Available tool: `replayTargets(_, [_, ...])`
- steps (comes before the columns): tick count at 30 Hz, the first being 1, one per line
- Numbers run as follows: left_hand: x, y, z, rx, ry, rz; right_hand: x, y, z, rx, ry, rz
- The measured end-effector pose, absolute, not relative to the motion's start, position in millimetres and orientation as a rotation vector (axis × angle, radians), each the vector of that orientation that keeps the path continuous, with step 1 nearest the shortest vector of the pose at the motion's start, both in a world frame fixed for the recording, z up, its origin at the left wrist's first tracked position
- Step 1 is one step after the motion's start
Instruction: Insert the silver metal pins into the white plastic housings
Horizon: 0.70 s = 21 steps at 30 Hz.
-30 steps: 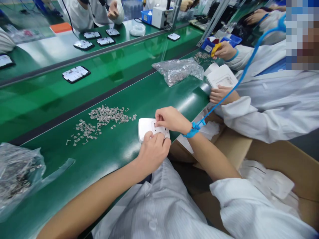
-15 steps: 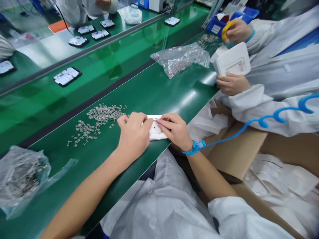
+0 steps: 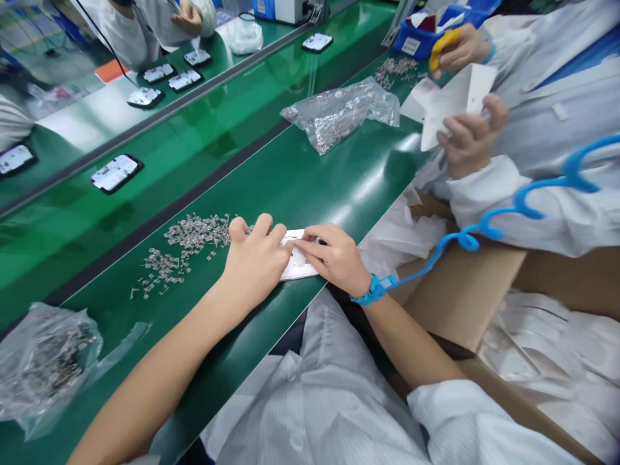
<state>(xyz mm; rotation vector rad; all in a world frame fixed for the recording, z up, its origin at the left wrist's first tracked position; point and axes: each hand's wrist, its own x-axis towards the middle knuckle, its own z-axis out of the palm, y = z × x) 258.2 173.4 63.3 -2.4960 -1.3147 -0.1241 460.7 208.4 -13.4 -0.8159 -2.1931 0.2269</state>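
White plastic cover lies flat near the green belt's edge, left hand pressing it down with fingers together, right hand pinching at its face. Loose metal clips wait just left; fitting looks unfinished.

I see a green bench carrying a white plate, a scatter of metal clips beside it, and two clip bags. Beyond, black trays lie on the belt.
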Motion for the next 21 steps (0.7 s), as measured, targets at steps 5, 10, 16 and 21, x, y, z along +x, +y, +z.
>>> replayTargets(5, [259, 173, 63, -2.575, -1.396, -0.198, 462, 208, -5, -0.919, -2.371, 0.224])
replayTargets(10, [259, 171, 62, -2.569, -1.377, -0.195, 461, 205, -4, -0.968, -2.352, 0.263])
replayTargets(16, [255, 163, 64, -2.55, -1.444, -0.242, 460, 205, -3, -1.017, -2.354, 0.268])
replayTargets(21, [254, 160, 62, -2.466, -1.322, -0.2, 457, 206, 0, -1.04, -2.371, 0.221])
